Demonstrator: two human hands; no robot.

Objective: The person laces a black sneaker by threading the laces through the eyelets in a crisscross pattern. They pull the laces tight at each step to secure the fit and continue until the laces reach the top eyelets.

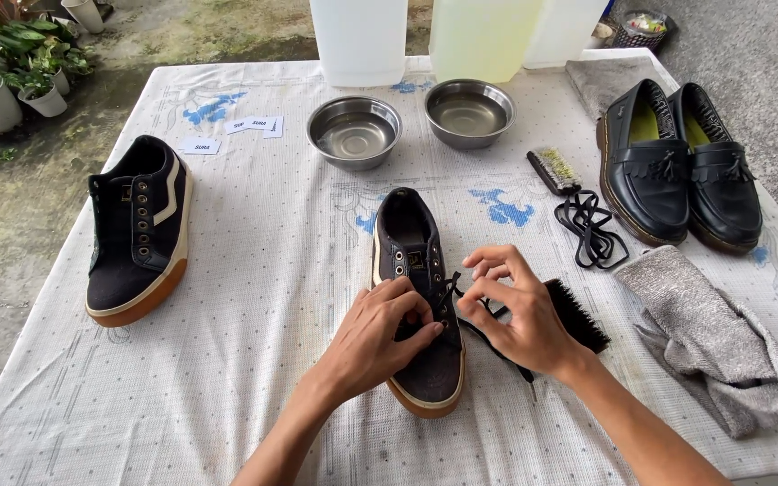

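Small white paper labels point(231, 133) lie on tablecloth point(254, 270) at far left, between left sneaker point(137, 229) and left steel bowl point(354, 131): rectangular slips, dark print, one apart nearer sneaker, others overlapping in cluster. Small tag point(414, 262) on tongue of middle sneaker point(416, 297): square, dark with pale mark. No packages, signs, screens visible.

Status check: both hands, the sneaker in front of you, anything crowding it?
Left hand on centre sneaker, pinching its black lace. Right hand pinching the same lace. Black brush close under right hand.
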